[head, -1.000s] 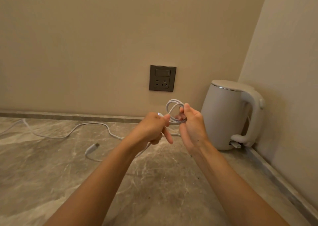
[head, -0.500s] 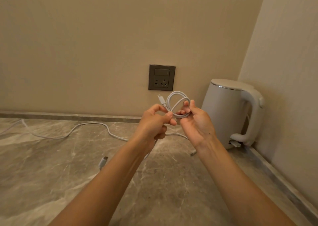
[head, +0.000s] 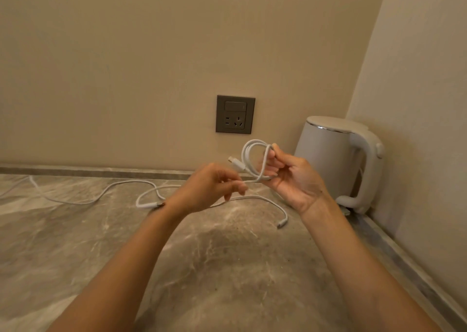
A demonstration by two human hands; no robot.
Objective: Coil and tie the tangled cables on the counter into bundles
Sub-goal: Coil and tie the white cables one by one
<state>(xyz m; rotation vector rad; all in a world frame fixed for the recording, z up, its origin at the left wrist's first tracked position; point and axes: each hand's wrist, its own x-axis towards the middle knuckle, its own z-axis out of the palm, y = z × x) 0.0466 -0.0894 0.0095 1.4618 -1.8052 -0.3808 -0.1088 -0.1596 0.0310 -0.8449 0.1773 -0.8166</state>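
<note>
White cable (head: pixel 254 142) — item in hand, part-coiled. A few small loops stand upright, pinched between the thumb and fingers of the right hand (head: pixel 293 180) and raised above the counter (head: pixel 227 268), below the socket (head: pixel 235 114). One connector (head: pixel 232 159) pokes out of the loops to the left.

Left hand (head: pixel 209 187) — fingers curled, pinching the strand just where it leaves the loops. The tail (head: pixel 252 197) appears to run from there down onto the counter and end in a plug (head: pixel 281 224) beside the right forearm. The stretch behind the hand is hidden, so that join is a judgement.

Second cable (head: pixel 88 201): white, slack on the counter to the left, not touched.

Kettle (head: pixel 336 160): white, in the corner, right of the hands and apart from them.

Step in hand, as judged: laying the next loop.
- Slide the left pinch back along the tail to draw an even length.
- Bring it up to match the loops already held; let the strand roll so it does not kink.
- Re-pinch with the right thumb before the left lets go, or the loops will likely spring open.
- Leave enough tail to wrap and tie.
</note>
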